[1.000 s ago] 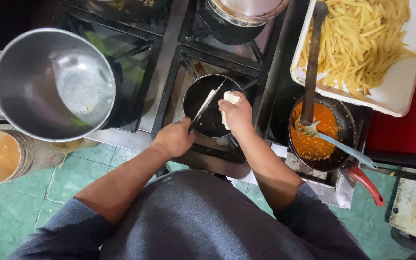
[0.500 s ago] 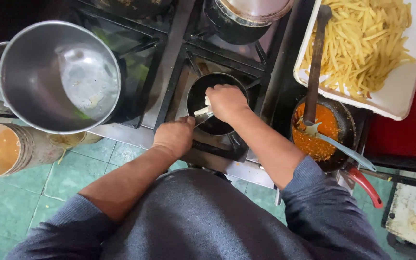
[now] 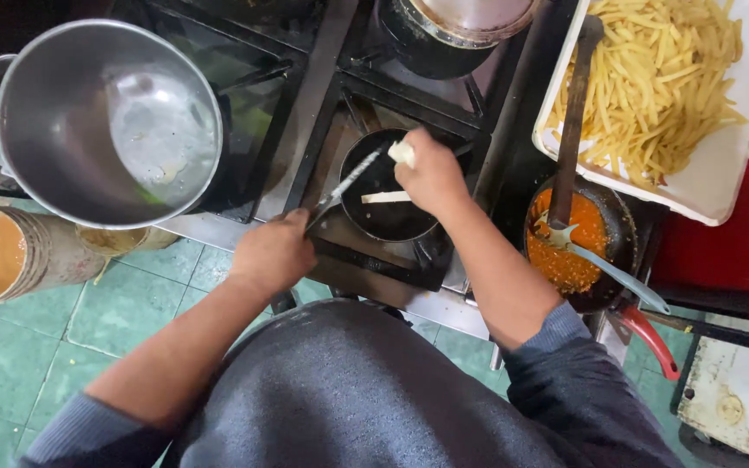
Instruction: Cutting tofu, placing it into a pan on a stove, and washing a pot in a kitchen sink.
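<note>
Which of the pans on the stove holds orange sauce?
The dark pan at the right, below the white tray of fries; the small black pan under the hands holds only a pale strip.

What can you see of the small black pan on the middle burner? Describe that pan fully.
The small black pan is round, dark and metal-looking, sitting level on the stove grate. One pale strip lies inside it. The left hand grips its long silvery handle, which points down-left. The right hand hovers over its rim, holding a pale piece.

Your one head camera looks straight down, close above your hands, onto the black gas stove [image 3: 305, 130] before you.
</note>
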